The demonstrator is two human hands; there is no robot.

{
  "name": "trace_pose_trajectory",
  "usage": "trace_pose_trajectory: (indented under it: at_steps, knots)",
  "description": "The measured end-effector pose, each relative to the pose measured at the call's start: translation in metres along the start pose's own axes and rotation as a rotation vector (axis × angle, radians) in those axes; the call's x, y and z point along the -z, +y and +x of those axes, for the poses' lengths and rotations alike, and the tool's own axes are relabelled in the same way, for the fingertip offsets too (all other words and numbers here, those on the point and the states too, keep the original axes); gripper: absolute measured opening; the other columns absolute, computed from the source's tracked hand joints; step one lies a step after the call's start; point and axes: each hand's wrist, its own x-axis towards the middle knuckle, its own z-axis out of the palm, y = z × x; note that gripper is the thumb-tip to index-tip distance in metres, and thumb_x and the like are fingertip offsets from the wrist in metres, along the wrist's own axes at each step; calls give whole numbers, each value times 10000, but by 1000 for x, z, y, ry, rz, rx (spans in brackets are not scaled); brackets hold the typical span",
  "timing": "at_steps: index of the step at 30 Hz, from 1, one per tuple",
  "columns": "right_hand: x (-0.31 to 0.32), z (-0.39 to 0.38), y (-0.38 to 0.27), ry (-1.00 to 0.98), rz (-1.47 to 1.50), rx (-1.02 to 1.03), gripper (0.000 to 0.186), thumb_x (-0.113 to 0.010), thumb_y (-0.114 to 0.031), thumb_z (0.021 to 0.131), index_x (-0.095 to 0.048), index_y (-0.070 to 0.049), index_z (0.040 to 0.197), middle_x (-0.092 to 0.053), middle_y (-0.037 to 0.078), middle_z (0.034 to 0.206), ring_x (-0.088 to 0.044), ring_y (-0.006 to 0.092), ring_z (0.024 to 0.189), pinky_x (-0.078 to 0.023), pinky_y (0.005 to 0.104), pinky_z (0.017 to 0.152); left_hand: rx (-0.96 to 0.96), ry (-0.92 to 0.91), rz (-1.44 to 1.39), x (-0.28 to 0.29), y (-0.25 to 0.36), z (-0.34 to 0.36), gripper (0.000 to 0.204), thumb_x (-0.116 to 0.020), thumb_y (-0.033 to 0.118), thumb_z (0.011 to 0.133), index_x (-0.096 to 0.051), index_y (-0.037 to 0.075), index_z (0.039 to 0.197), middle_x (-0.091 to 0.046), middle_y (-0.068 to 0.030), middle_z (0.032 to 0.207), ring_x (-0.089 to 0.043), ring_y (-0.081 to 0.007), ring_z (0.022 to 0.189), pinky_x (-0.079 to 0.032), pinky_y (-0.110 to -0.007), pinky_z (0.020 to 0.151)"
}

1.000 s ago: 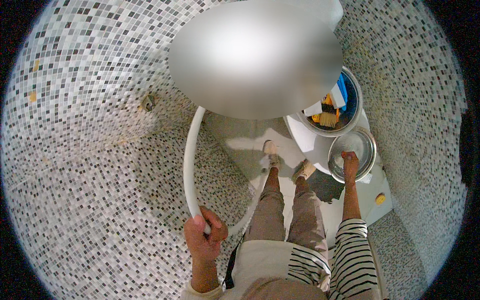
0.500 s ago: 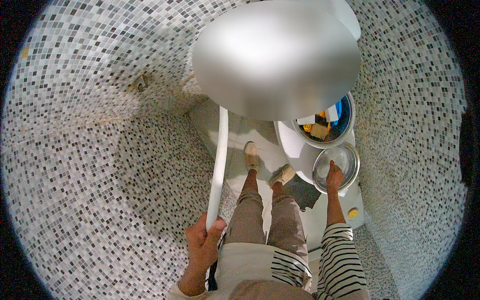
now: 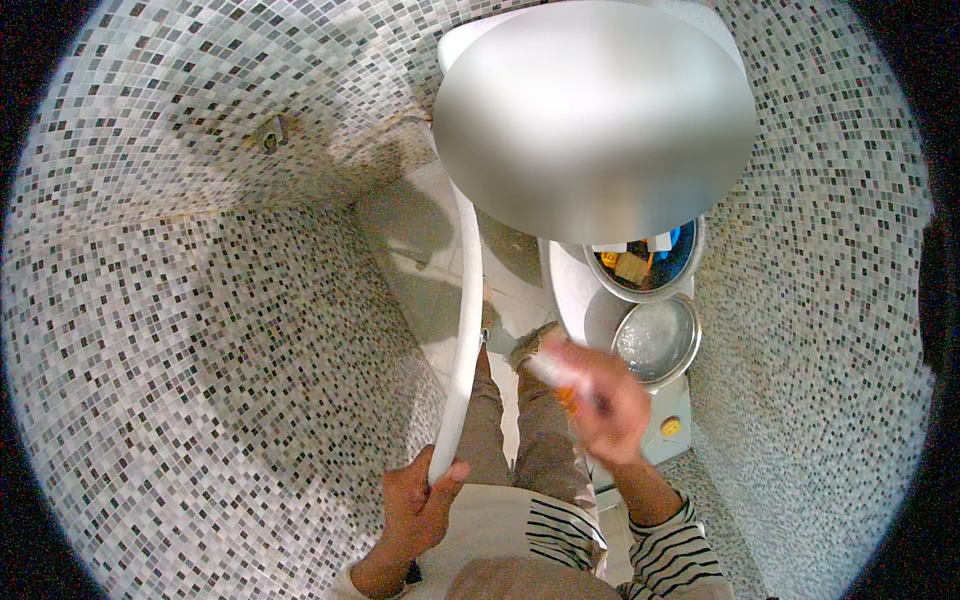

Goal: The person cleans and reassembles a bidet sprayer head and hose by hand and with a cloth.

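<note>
Head view, looking straight down a tight mosaic-tiled wall nook onto a pale floor. Left hand clenched round the lower end of a white hose, gripped near its tip, probably so the end can be aimed; hose is smooth, glossy, gently curved, running from the hand up along the floor toward the wall end, upper end hidden behind a blurred patch. Right hand raised over the legs, motion-blurred, closed on a small pale bottle with an orange bit, exact shape unclear. Beside it at the floor's right edge: a shiny metal bowl, a round tub of mixed supplies just above it, small yellow thing below
</note>
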Motion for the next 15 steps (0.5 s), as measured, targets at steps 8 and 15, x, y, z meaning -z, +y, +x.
trace_pose_trajectory:
  at_steps: [8, 15]
  knots:
    - [-50, 22, -12, -263, -274, 691, 270, -533, -155, 762, -622, -69, 1002, -589, 57, 1061, -555, 245, 974, -477, 324, 817, -29, -43, -36, 11, -20, -5, 288, -576, 299, 810, -533, 26, 730, -477, -94, 497, -488, -228, 420, -395, -337, 442]
    - [-69, 42, -27, -1019, 17, 180, 373, -507, -145, 773, -530, -38, 1130, -492, 114, 1206, -499, 258, 1060, -430, 373, 892, -78, -86, 188, 29, -52, -18, 302, -586, 331, 798, -541, 42, 722, -500, -90, 522, -518, -223, 443, -410, -335, 449]
